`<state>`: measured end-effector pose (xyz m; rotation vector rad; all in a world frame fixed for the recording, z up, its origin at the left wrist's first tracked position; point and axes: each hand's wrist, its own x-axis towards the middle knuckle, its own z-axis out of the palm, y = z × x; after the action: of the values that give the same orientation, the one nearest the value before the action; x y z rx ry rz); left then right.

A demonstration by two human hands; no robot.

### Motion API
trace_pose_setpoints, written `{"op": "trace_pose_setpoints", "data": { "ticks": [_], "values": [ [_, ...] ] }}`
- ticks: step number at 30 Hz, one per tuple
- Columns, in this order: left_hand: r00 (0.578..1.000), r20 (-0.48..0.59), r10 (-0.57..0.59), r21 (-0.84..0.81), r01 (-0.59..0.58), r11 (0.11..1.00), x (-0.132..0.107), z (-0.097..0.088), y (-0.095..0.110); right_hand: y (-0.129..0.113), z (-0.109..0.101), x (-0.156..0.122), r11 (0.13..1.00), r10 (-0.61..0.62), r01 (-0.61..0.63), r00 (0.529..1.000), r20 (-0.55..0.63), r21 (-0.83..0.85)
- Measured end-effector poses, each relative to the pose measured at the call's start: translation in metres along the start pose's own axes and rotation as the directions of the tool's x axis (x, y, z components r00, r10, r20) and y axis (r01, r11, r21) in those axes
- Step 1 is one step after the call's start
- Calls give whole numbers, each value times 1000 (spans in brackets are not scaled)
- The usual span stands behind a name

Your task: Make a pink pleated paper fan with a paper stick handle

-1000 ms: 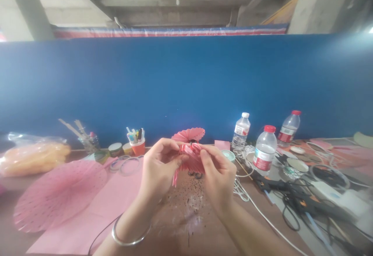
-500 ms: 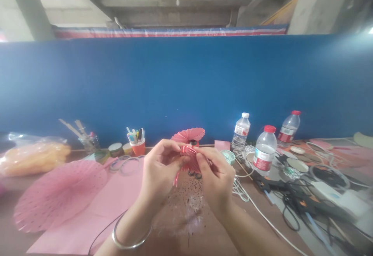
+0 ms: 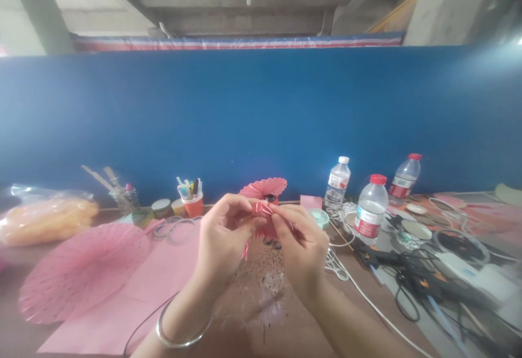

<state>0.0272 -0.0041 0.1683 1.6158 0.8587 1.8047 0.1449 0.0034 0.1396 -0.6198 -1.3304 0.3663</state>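
My left hand [image 3: 222, 241] and my right hand [image 3: 302, 246] meet above the table, both pinching a small pleated strip of pink paper [image 3: 263, 211]. Its folded top sits between my fingertips, and loose pleats hang down between my palms. A silver bangle [image 3: 183, 328] circles my left wrist. Just behind my hands stands a small opened pink paper fan [image 3: 265, 186].
A large pink dotted paper fan [image 3: 81, 271] lies on pink paper sheets [image 3: 159, 282] at the left. An orange cup of pens [image 3: 192, 197] and small jars stand at the back. Three water bottles [image 3: 370, 208], cables and a black glue gun [image 3: 424, 282] crowd the right.
My right hand's fingers have slid a little left along the pleated paper, gathering it closer to my left hand. The view has barely shifted.
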Motion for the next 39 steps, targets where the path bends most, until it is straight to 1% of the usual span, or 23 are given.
{"op": "trace_pose_setpoints", "data": {
  "ticks": [6, 10, 12, 14, 16, 19, 23, 26, 28, 30, 32, 35, 39],
  "values": [
    [999, 38, 12, -55, -9, 998, -1, 2, 0, 0, 1, 0, 1000, 11, -11, 1000, 13, 5],
    [998, 63, 27, -65, -23, 998, -5, 9, -1, 0, 1, 0, 1000, 14, -14, 1000, 9, -5],
    [998, 59, 36, -61, -32, 998, -8, 13, -4, 0, 1, 0, 1000, 2, -2, 1000, 6, -24],
    [998, 44, 35, -93, -31, 995, -12, 17, -7, 0, 1, 0, 999, -14, 14, 1000, 9, -52],
    [999, 24, 37, -149, -33, 988, -15, 21, -10, -1, 1, -1, 996, -38, 39, 999, 14, -79],
    [998, -34, 44, -210, -50, 976, -18, 26, -15, -2, 3, -3, 988, -105, 108, 994, 26, -109],
    [993, -110, 29, -217, -53, 975, -18, 30, -18, -1, 6, -5, 967, -199, 205, 978, 56, -151],
    [976, -202, 82, -188, -121, 975, -14, 29, -17, 0, 6, -7, 952, -217, 237, 969, 121, -192],
    [958, -259, 124, -166, -171, 971, -11, 25, -16, 0, 5, -7, 947, -208, 242, 963, 169, -211],
    [943, -289, 164, -137, -210, 968, -8, 21, -15, -2, 3, -6, 946, -195, 241, 957, 213, -218],
    [931, -302, 204, -88, -241, 967, -6, 17, -14, -5, 2, -4, 945, -167, 229, 952, 258, -233],
    [910, -317, 267, -12, -286, 958, -4, 15, -14, -10, -1, -2, 943, -85, 184, 939, 332, -278],
    [893, -313, 324, 59, -322, 945, -4, 15, -14, -12, -2, 0, 946, -6, 123, 933, 361, -301]
  ]
}}
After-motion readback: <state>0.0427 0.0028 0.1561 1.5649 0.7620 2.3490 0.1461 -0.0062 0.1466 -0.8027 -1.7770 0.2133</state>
